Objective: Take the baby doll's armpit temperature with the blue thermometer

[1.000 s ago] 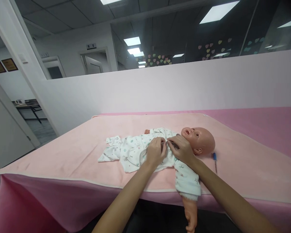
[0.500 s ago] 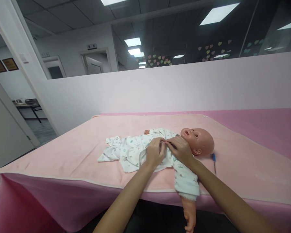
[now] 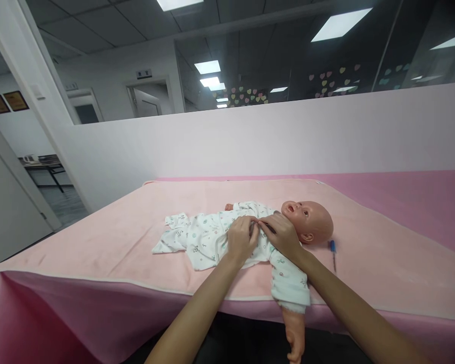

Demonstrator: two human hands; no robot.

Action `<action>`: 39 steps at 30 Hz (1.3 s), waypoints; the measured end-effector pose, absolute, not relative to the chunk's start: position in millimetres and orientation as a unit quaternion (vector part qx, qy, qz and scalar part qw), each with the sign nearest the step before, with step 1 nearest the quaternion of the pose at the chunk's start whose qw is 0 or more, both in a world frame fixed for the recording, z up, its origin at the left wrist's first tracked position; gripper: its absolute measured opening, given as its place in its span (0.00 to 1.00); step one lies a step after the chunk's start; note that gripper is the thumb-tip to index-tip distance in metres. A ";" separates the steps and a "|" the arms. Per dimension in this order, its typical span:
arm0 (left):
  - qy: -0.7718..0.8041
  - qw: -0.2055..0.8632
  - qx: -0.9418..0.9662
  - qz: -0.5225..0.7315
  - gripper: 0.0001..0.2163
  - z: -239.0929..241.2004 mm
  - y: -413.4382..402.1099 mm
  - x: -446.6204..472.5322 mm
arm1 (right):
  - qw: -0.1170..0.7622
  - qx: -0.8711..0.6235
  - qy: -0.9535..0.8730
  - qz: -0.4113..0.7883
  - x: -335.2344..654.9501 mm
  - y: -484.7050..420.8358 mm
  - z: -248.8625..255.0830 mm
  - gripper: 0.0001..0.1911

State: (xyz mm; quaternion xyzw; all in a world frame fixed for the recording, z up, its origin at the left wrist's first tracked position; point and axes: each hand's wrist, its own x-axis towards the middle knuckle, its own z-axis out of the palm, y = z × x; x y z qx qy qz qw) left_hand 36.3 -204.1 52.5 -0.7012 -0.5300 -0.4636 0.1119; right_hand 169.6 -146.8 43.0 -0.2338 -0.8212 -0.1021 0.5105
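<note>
A baby doll [image 3: 311,221] lies on its back on a light pink blanket [image 3: 98,247], head to the right. It wears a white printed romper [image 3: 200,237]. My left hand [image 3: 240,240] and my right hand [image 3: 282,233] meet at the doll's chest, both with fingers pinched on the romper's front edge near the neck. One doll arm [image 3: 293,328] in a white sleeve hangs over the table's near edge.
A blue pen [image 3: 332,250] lies on the blanket just right of the doll's head. The darker pink table cover [image 3: 420,202] runs to the right. A pale partition wall [image 3: 288,136] stands behind, with an open doorway at the left.
Both hands stay pinched at the doll's chest; the whole view has drifted slightly, with no clear movement of the doll.
</note>
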 end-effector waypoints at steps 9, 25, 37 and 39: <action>-0.554 0.210 -0.676 -0.437 0.05 52.7 -204.3 40.0 | 0.528 -0.238 -0.808 -0.112 168.9 -150.8 44.6 0.10; -0.605 0.190 -0.654 -0.413 0.03 50.0 -225.6 5.1 | 0.551 -0.232 -0.796 -0.097 171.6 -146.8 38.8 0.06; -0.614 0.179 -0.642 -0.424 0.03 50.2 -226.8 10.0 | 0.550 -0.241 -0.794 -0.092 171.7 -147.2 37.9 0.06; -0.613 0.185 -0.654 -0.404 0.03 50.4 -226.7 10.7 | 0.552 -0.238 -0.794 -0.092 171.9 -147.1 38.0 0.06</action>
